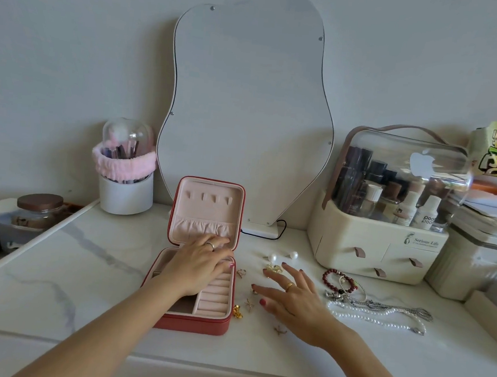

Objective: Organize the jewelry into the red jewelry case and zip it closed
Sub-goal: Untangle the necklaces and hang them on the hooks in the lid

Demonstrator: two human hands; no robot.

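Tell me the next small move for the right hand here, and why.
Probably lower the right hand onto the gold earring near its fingertips and pinch it. The case lies open, steadied by the left hand; its ring slots look empty, and the jewelry still lies on the table. The right hand hovers spread and holds nothing.

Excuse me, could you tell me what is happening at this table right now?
A person is sorting jewelry into a red zip-up jewelry case with pink lining, which stands open on the white marble-look tabletop. The left hand rests flat across the case's hinge, steadying it. The right hand, fingers spread, hovers over small gold pieces lying beside the case. A dark red bead bracelet and a white pearl necklace lie further right, not yet packed.
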